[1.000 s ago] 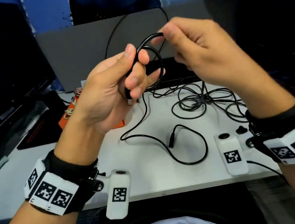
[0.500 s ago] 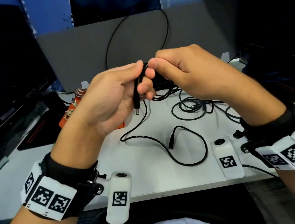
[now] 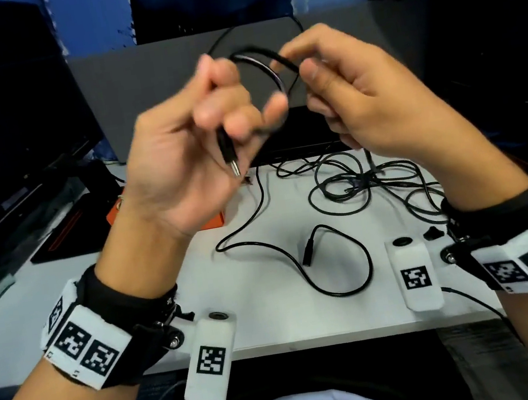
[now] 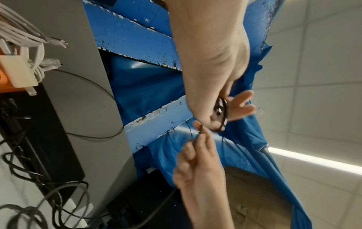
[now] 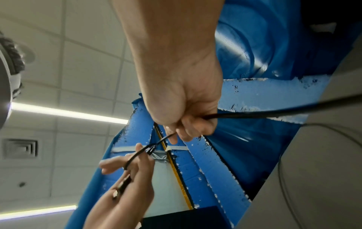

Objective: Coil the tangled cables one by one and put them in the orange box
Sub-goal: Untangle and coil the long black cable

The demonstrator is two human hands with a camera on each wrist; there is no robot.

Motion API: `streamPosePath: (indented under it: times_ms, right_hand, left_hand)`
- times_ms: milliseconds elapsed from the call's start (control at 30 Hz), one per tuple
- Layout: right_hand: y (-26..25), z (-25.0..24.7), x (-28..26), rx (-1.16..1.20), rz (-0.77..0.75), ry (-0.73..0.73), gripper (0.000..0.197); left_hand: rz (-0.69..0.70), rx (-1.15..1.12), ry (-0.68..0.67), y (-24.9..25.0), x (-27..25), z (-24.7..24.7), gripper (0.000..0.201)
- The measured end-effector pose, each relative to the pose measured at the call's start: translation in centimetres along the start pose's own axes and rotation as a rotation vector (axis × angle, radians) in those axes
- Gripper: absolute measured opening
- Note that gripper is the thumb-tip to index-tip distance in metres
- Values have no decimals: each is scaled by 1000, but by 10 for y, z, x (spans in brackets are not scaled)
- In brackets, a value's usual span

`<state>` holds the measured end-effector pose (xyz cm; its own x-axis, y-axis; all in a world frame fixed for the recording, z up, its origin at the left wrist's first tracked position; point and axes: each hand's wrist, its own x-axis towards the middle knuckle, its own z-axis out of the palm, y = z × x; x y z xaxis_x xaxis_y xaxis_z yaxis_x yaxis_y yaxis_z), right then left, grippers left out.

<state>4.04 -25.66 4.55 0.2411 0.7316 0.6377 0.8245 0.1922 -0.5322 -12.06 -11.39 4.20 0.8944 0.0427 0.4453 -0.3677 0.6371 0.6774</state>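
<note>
Left hand [image 3: 194, 148]: raised above the white table [image 3: 272, 317], fingers curled around a small loop of black cable [image 3: 265, 64], plug end hanging below.
Right hand [image 3: 360, 98]: pinches the loop's top.
Orange box [image 3: 214, 220]: mostly hidden behind left hand, apparently on the table.
Tangled cables [image 3: 365, 182]: on the table, right.

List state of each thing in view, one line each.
left hand: raised, grips coil and plug end
right hand: raised, pinches cable
black cable: partly coiled, tail trailing on desk
cable pile: tangled, on desk
orange box: on desk, mostly hidden, white cables inside
</note>
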Motion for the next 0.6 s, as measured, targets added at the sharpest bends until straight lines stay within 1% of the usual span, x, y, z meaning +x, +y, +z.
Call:
streamPosePath:
  times_ms: [33,100,133,167,200,233,267,333,367,400,433,467,500,533,567,600]
  right_hand:
    - [5,2,0,-97,39,-21,26]
    - [9,9,-2,-269,143,-164,39]
    - [10,14,-4,-282,196,-265,41]
    - [9,19,-5,-243,235,-367,42]
    - [6,24,-7,-185,249,-456,41]
    - [2,28,-9,-133,241,-535,38]
    - [-4,30,-11,-95,216,-602,36]
    - [-14,30,-14,-79,132,-687,33]
    - [-16,27,-14,-80,97,-682,31]
    - [-17,23,-13,-75,68,-643,28]
    - [-18,18,-12,-68,43,-582,26]
    - [-17,13,-10,-66,23,-495,26]
    - [-16,6,-9,-69,14,-386,27]
    - [-14,1,-7,-58,11,-275,25]
    - [-12,-4,-6,-25,15,-177,21]
    - [-10,-6,-6,15,17,-98,19]
  left_hand:
    - [82,-114,19,6,1,-2,44]
    - [241,-261,57,20,0,-7,38]
    - [308,-266,97,23,0,-9,35]
    - [367,-208,169,24,0,-12,36]
    - [419,-69,261,23,1,-15,40]
    - [468,154,357,20,2,-18,42]
    - [505,431,436,16,4,-19,42]
    - [526,991,507,6,7,-20,38]
    - [515,1236,509,2,8,-21,35]
    - [493,1429,485,0,8,-22,32]
    - [440,1558,441,-1,7,-24,29]
    - [343,1618,382,-1,5,-25,28]
    - [211,1609,304,0,3,-26,30]
    - [80,1535,211,0,1,-26,33]
    - [-19,1422,128,0,-1,-25,34]
    - [-74,1310,75,-1,-2,-24,36]
